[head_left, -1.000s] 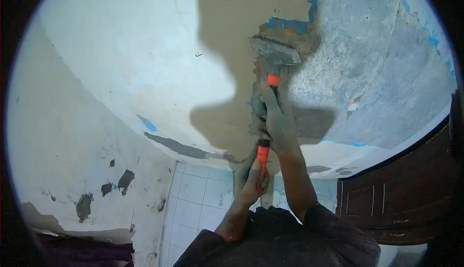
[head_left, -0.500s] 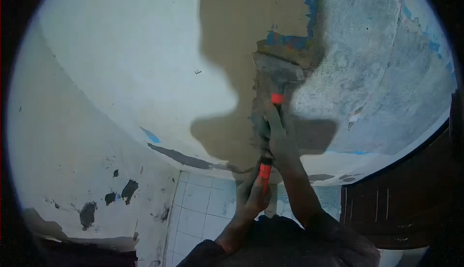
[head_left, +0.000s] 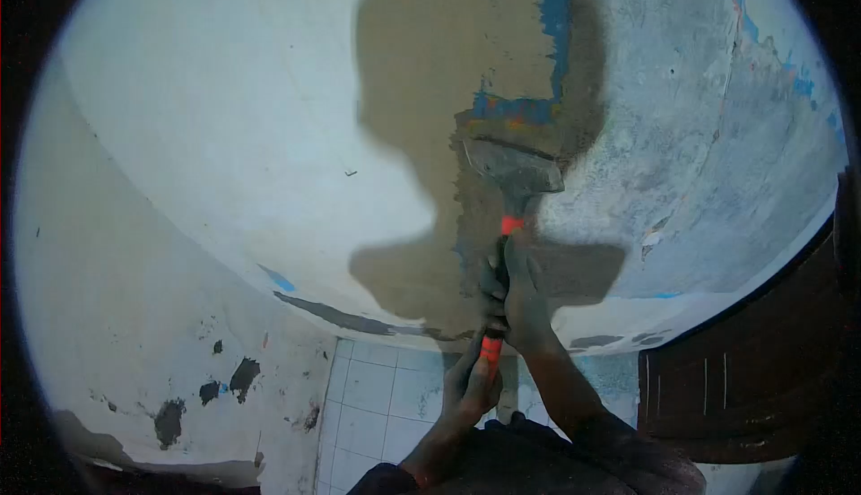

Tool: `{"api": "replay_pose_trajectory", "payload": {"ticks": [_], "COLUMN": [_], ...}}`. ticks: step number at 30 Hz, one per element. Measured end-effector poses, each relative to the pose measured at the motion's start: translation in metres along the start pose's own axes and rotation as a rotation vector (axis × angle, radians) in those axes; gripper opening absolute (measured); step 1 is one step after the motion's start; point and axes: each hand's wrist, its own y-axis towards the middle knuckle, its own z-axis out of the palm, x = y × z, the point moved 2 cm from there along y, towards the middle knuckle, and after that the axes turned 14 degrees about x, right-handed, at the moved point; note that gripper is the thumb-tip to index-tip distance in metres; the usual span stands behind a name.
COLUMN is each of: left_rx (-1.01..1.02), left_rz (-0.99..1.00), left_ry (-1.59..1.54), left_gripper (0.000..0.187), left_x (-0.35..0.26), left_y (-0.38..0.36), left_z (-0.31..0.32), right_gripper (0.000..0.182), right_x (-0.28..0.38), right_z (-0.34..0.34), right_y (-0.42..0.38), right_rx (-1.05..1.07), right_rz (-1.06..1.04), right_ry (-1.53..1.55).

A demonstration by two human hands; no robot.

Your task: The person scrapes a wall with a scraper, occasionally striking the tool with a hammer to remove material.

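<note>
At the wall [head_left: 224, 118], 12 o'clock: long-handled wall scraper [head_left: 514, 192], judged stiff and fairly light, best gripped along its handle [head_left: 491, 349] | its blade [head_left: 522, 170] is placed at 12 o'clock from the right hand [head_left: 527, 302], curled around upper handle | lower handle is enclosed by curled left hand [head_left: 475, 387], at 7 o'clock from the right.

The person wore a loose, nearly black cloth top [head_left: 583, 461] with some soft folds, whose wide sleeves [head_left: 639, 448] had the same dark colour and ended around the elbows, leaving the forearms [head_left: 567, 389], the left hand [head_left: 473, 392] and the right hand [head_left: 527, 302] bare.
</note>
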Motion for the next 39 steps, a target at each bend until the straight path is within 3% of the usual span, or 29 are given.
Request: {"api": "replay_pose_trajectory", "payload": {"ticks": [3, 5, 7, 9, 13, 14, 19, 22, 25, 26, 29, 32, 33, 34, 35, 37, 39], "left_rx": [0.074, -0.006, -0.033, -0.008, 0.060, -0.018, -0.019, -0.009, -0.061, -0.033, -0.027, -0.049, -0.041, -0.017, -0.024, -0.020, -0.119], "left_rz": [-0.063, -0.147, -0.084, -0.075, -0.171, -0.166, -0.081, -0.021, -0.152, -0.155, -0.040, -0.077, -0.012, 0.157, 0.164, 0.020, -0.039], "left_ry": [-0.067, -0.070, 0.046, 0.239, -0.026, -0.014, 0.065, 0.121, -0.053, 0.028, -0.014, 0.000, 0.025, 0.598, 0.605, 0.006, -0.038], "left_gripper": [0.054, 0.052, 0.052, 0.053, 0.054, 0.053, 0.051, 0.049, 0.050, 0.059, 0.058, 0.053, 0.052, 0.056, 0.056, 0.056, 0.057], "left_x": [-0.036, -0.042, -0.034, -0.039, -0.062, -0.060, -0.048, -0.051, -0.050, -0.048, -0.050, -0.044, -0.042, -0.032, -0.020, -0.024, -0.021], "left_y": [-0.006, -0.008, -0.017, -0.018, -0.018, -0.017, -0.013, -0.015, -0.024, -0.022, -0.012, -0.024, -0.018, -0.008, -0.011, -0.006, -0.013], "left_z": [0.011, 0.016, 0.021, 0.024, 0.030, 0.034, 0.034, 0.039, 0.044, 0.042, 0.043, 0.047, 0.044, 0.037, 0.033, 0.033, 0.039], "right_gripper": [0.043, 0.038, 0.038, 0.039, 0.038, 0.040, 0.041, 0.041, 0.041, 0.042, 0.041, 0.041, 0.041, 0.041, 0.041, 0.040, 0.039], "right_x": [0.015, 0.021, 0.015, 0.012, 0.025, 0.026, 0.024, 0.032, 0.025, 0.026, 0.034, 0.029, 0.031, 0.033, 0.034, 0.037, 0.027], "right_z": [0.008, 0.012, 0.009, 0.004, 0.011, 0.011, 0.005, 0.008, 0.003, 0.001, 0.004, 0.000, -0.002, -0.005, -0.005, -0.001, -0.006], "right_y": [-0.001, -0.002, -0.010, -0.011, -0.008, -0.009, -0.017, -0.016, -0.027, -0.026, -0.021, -0.023, -0.021, -0.018, -0.019, -0.017, -0.016], "right_rx": [0.003, 0.062, 0.013, 0.011, 0.029, 0.018, -0.104, -0.015, -0.030, -0.046, 0.029, 0.034, 0.046, 0.078, 0.108, 0.007, 0.038], "right_rz": [0.024, 0.004, 0.065, -0.027, -0.005, -0.006, 0.038, 0.002, 0.036, 0.036, -0.004, 0.004, -0.007, -0.032, -0.046, 0.023, 0.002], "right_ry": [0.032, 0.092, 0.109, 0.079, 0.121, 0.110, 0.072, 0.119, 0.106, 0.088, 0.089, 0.093, 0.089, 0.067, 0.049, 0.049, 0.083]}}
